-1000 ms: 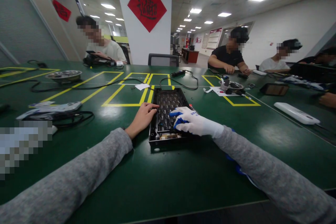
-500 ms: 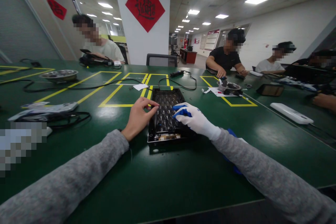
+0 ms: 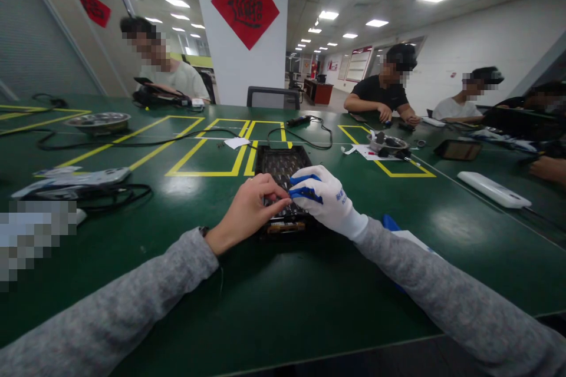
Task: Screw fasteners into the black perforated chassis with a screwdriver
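Note:
A black rectangular tray-like casing (image 3: pixel 283 160) with rows of dark compartments lies on the green table, its near end showing a brownish strip (image 3: pixel 286 227). Over its near half, my bare left hand (image 3: pixel 252 203) is closed in a pinch, thumb and fingertips together. My right hand (image 3: pixel 321 197), in a white glove with blue fingertips, is curled above the casing's right side. The fingertips of both hands meet, or nearly so. Whatever lies between them is too small to make out.
A spare blue-and-white glove (image 3: pixel 391 224) lies beside my right forearm. White devices and cables (image 3: pixel 88 179) are at left, a metal bowl (image 3: pixel 99 122) behind them. Another bowl (image 3: pixel 388 144) sits at right, near a white bar-shaped device (image 3: pixel 493 189). Several people sit around the table.
My left hand has moved right, across the casing, up to the right fingertips. My gloved right hand has turned slightly and stays over the casing.

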Tool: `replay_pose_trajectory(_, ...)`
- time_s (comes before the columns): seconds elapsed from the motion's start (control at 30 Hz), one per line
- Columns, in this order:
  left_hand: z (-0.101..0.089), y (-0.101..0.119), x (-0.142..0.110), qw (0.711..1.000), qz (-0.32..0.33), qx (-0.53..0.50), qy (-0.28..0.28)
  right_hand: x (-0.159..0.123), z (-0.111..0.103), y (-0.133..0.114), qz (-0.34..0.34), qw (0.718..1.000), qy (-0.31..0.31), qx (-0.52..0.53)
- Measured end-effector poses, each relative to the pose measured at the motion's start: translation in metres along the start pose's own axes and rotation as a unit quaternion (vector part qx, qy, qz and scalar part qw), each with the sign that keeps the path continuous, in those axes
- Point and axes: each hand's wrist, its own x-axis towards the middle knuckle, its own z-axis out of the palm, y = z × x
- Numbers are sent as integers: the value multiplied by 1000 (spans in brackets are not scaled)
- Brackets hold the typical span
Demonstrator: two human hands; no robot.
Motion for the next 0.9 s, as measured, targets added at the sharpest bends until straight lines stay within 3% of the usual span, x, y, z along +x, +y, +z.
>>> replay_pose_trajectory(0.1, 5, 3, -3, 1000, -2, -28, 10, 1, -1, -1, 36, 998, 10, 43)
replay_pose_trajectory(0.2, 10, 5, -6, 998, -17, -42, 31, 2, -2, -1, 115, 989, 37, 90)
replay_pose_trajectory(0.37, 13, 5, -9, 997, -50, 5, 55, 2, 2, -1, 204, 970, 58, 121)
replay_pose_trajectory(0.53, 12, 5, -10, 996, -48, 40, 58, 1, 3, -3, 172, 978, 51, 109)
replay_pose_trajectory(0.9, 12, 6, -11, 997, -2, 66, 50, 2, -6, -3, 59, 994, -75, 52)
